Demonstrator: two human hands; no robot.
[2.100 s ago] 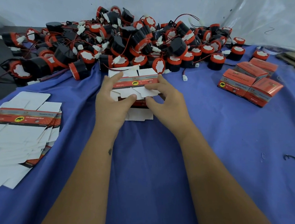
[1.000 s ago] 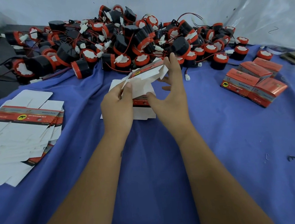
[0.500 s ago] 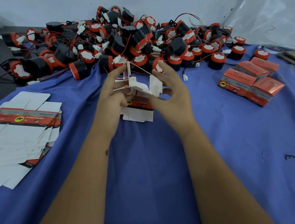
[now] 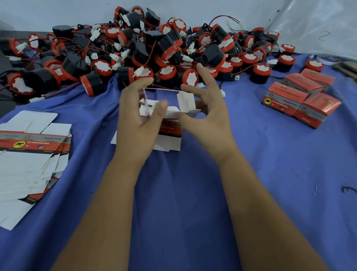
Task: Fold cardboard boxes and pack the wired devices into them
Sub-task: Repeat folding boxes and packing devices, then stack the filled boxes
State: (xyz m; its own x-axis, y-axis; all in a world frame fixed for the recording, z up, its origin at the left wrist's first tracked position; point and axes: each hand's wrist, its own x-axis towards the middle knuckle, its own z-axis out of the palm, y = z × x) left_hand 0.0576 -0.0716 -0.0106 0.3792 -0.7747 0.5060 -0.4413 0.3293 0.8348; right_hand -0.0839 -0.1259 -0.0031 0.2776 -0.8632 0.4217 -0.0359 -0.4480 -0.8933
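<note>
The half-formed cardboard box (image 4: 171, 106) sits between both hands above the blue cloth (image 4: 199, 197), its long axis running left to right, white inside showing, flaps still loose; the left hand (image 4: 135, 117) pinches its left end, thumb on a flap; the right hand (image 4: 207, 109) cups the right end, index finger raised; flat box blanks (image 4: 25, 151) lie well left, finished orange boxes (image 4: 298, 100) right; the pile of wired devices (image 4: 145, 52), glossy black-and-red cylinders, lies just beyond, nearer the right fingers.
</note>
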